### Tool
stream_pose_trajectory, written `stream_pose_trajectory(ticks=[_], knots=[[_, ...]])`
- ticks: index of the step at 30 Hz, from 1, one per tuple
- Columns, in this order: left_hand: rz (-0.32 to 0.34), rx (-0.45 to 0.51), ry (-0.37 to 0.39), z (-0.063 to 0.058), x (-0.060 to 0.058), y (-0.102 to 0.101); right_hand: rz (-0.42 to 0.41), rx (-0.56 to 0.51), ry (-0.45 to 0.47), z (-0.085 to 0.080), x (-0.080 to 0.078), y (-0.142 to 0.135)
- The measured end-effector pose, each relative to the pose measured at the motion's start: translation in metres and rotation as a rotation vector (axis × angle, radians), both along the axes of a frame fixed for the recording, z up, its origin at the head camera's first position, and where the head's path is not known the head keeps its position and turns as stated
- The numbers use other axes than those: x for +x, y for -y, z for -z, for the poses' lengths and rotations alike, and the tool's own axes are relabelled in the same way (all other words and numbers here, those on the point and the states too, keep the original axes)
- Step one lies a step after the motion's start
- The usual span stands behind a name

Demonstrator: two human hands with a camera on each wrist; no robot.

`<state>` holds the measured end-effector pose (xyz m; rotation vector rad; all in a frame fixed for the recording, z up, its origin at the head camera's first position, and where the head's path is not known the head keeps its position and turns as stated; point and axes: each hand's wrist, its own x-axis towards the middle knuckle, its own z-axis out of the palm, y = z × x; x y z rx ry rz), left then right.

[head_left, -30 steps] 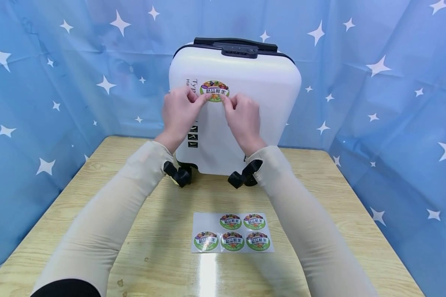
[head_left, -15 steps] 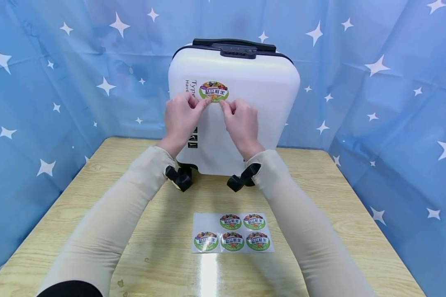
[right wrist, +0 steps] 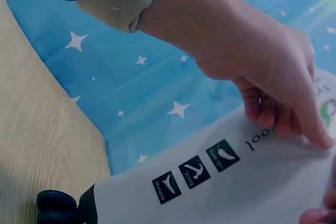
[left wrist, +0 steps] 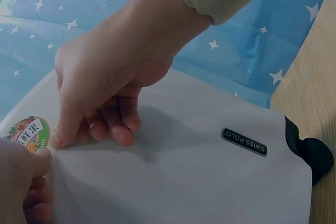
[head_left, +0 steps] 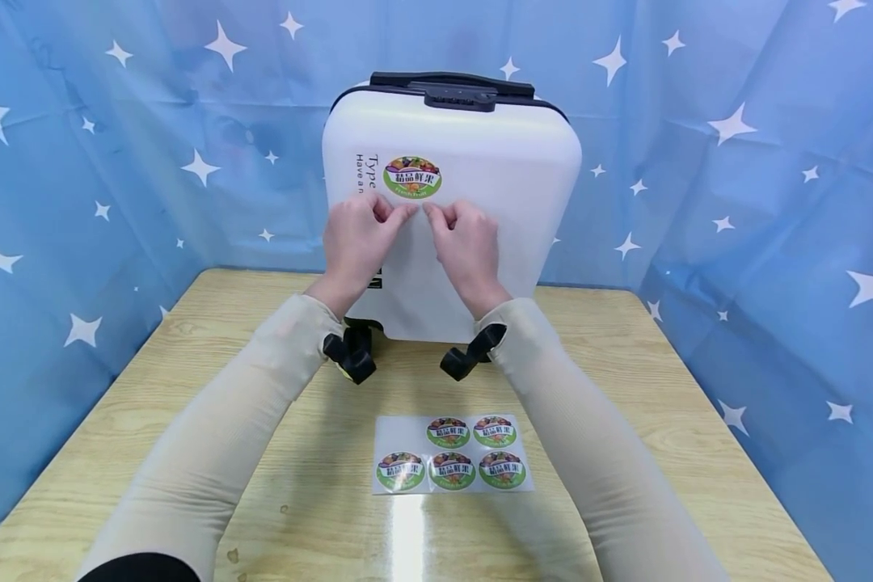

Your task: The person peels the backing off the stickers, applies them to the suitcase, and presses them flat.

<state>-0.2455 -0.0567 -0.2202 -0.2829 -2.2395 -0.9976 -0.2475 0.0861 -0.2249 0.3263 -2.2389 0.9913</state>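
In the head view, an oval fruit sticker point(head_left: 412, 177) with green, red and white print lies flat on the front of a white suitcase point(head_left: 495, 162). My left hand point(head_left: 356, 242) is just below its lower left, and my right hand point(head_left: 469, 246) just below its lower right. Both hands have curled fingers, with thumb tips pointing at each other and nothing visible gripped. In the left wrist view, my right hand point(left wrist: 105, 85) has its thumb tip right at the sticker's edge. The right wrist view shows my left hand point(right wrist: 262, 61) with its thumb tip close against the suitcase front.
On the wooden table point(head_left: 262, 453), nearer to me, lies a sticker sheet point(head_left: 396, 432) with several matching stickers and one bare spot at its upper left. The suitcase stands upright on wheels before a blue star-printed curtain point(head_left: 189, 121). A black handle point(head_left: 451, 81) tops it.
Both hands have slid down from the sticker's lower part to just beneath it, baring its whole face. The sticker stays in place on the suitcase; the head view has shifted slightly.
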Motion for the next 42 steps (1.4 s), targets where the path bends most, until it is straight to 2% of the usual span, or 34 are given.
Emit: stream_pose_trajectory(ticks=[8,18,27,35,42], knots=[[0.023,0.002,0.012,0.004,0.0,0.002,0.044,0.028,-0.03,0.004,0.001,-0.001],[0.088,0.043,0.051,0.012,0.003,0.003,0.026,0.009,-0.104,0.015,0.001,-0.001],[0.113,0.061,0.087,0.021,0.006,0.005,0.015,0.023,-0.102,0.026,0.002,-0.004],[0.126,0.016,0.073,0.031,0.008,0.006,-0.016,0.014,-0.115,0.041,0.006,-0.009],[0.166,-0.036,0.107,0.037,0.01,0.007,-0.033,-0.017,-0.105,0.058,0.008,-0.018]])
